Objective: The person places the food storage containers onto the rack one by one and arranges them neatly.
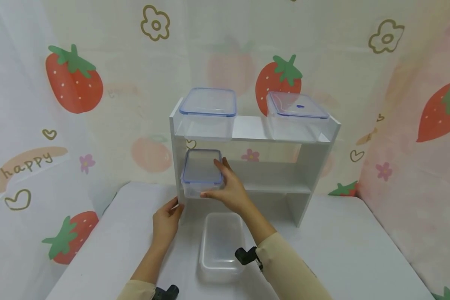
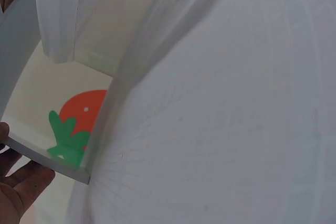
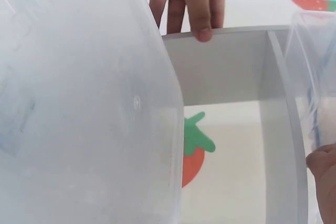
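A clear food container [image 1: 202, 173] with a blue-edged lid sits at the left end of the small white shelf's [image 1: 273, 183] middle level. My right hand [image 1: 230, 189] grips its right side, thumb low at the front and fingers up by the lid. In the right wrist view only part of that hand [image 3: 324, 169] shows, at the right edge. Lower left, my left hand [image 1: 166, 221] holds the front edge of the shelf's left side panel. The left wrist view has its fingers [image 2: 34, 179] on one face of that panel [image 2: 50, 163] and the thumb on the other.
Two larger lidded containers [image 1: 210, 125] [image 1: 298, 125] stand on the top level, left and right. An unlidded clear container [image 1: 222, 246] lies on the white tabletop [image 1: 345, 254] before the shelf, below my right forearm. A strawberry-printed curtain [image 1: 123, 104] hangs behind.
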